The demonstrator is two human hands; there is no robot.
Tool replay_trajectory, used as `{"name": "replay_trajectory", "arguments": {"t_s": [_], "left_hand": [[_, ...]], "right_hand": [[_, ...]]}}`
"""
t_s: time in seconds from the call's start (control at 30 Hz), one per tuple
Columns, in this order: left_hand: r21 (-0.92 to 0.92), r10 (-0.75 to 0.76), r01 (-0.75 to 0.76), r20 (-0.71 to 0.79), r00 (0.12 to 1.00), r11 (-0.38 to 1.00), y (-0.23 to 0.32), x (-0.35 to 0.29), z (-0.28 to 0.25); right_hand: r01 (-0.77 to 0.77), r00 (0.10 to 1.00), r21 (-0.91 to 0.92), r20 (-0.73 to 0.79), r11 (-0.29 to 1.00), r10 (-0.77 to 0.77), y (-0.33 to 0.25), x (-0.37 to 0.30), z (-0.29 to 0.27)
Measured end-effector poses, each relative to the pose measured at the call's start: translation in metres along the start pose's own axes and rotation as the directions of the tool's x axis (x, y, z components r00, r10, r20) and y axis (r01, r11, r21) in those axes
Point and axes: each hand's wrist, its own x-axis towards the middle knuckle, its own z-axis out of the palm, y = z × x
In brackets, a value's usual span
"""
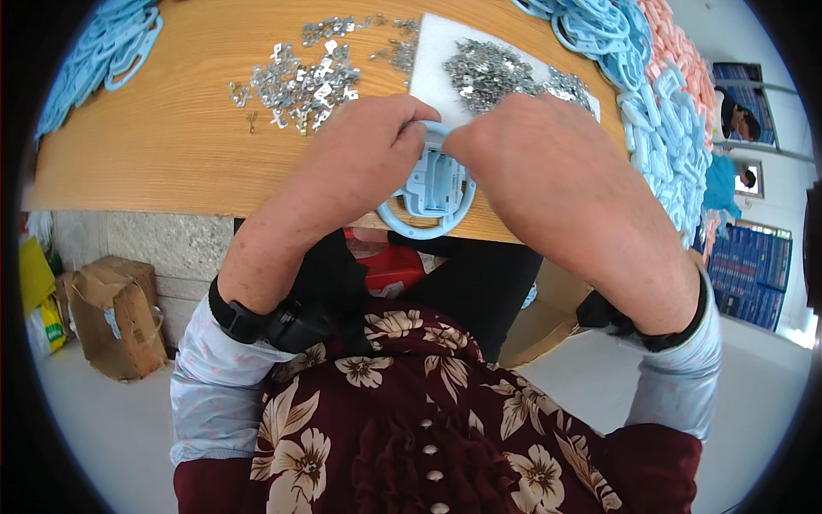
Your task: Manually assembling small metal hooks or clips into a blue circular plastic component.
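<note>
A light blue plastic ring-shaped housing (421, 190), with an open rectangular compartment at its centre, is at the table's near edge. My left hand (372, 141) grips its upper left rim between thumb and fingers. My right hand (535, 146) is closed at its upper right rim, fingertips bent inward; whatever they pinch is hidden behind the hand. Just beyond my hands, a white foam sheet (428, 62) bears a heap of small silvery metal clips (490, 73). More loose metal pieces (312, 88) are scattered on the wood beyond my left hand.
Blue plastic parts (103, 51) are piled at the far left of the wooden table (154, 154). More blue parts (664, 141) and pink parts (676, 51) are heaped at the right. A cardboard box (120, 317) stands on the floor at left. Other people (728, 184) are at far right.
</note>
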Motion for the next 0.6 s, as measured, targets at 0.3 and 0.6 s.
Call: {"name": "replay_trajectory", "arguments": {"t_s": [0.3, 0.6], "left_hand": [[-0.269, -0.109, 0.136, 0.112, 0.988, 0.954, 0.002, -0.002, -0.013], [-0.495, -0.121, 0.261, 0.298, 0.947, 0.829, 0.023, -0.014, 0.003]], "right_hand": [[-0.315, 0.947, 0.276, 0.036, 0.908, 0.318, 0.001, -0.039, 0.008], [-0.017, 0.802, 0.931, 0.23, -0.364, 0.551, -0.013, -0.07, 0.083]]}}
